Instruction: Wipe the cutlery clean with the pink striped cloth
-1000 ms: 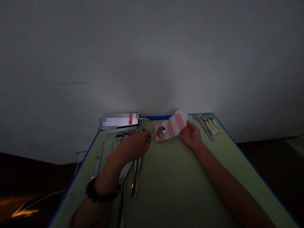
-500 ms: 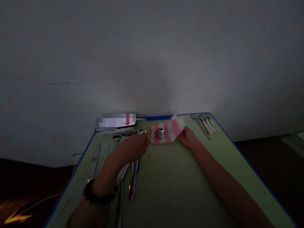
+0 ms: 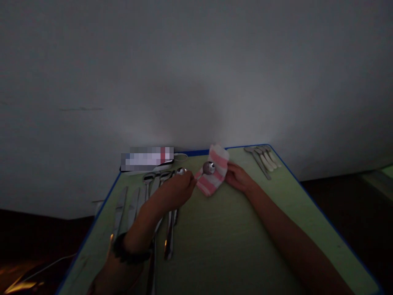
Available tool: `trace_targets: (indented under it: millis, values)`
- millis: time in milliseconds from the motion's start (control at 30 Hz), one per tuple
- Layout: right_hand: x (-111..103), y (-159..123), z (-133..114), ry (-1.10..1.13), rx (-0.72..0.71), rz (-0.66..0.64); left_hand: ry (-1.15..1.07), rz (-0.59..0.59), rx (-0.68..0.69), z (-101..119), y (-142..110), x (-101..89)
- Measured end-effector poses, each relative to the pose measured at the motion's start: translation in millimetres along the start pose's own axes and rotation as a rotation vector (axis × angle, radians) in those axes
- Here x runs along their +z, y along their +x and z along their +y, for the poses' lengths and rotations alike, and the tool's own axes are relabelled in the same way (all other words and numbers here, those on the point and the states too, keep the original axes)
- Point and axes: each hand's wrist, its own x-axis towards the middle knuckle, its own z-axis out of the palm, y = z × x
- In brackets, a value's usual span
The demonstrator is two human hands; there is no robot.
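Observation:
My left hand is closed around the handle of a shiny metal spoon, whose round bowl points right. Behind and under that bowl is a pink-and-white striped cloth, gripped at its right edge by my right hand. The right fingers are partly behind the cloth. Under and beside my left forearm lie more spoons and several table knives, some of them covered by the arm. A dark band circles my left wrist.
Several forks, some with white handles, lie at the table's far right corner. A phone-like device with a blurred screen leans at the far left, a white cable beside it. The pale green table has a blue edge and meets a grey wall.
The cloth has turned and shifted slightly left, its upper part now standing higher behind the spoon bowl. My right hand has moved a little left with it. The left hand still grips the spoon.

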Motion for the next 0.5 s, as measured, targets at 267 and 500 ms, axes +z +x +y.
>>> trace_targets:
  millis: [267, 500]
  values:
    - [8.5, -1.2, -2.1, -0.050, -0.015, -0.055, -0.018, 0.007, 0.012, 0.4, 2.2, 2.6]
    - [8.4, -0.7, -2.8, -0.077, 0.040, 0.033, -0.049, -0.003, 0.027, 4.4, 0.0, -3.1]
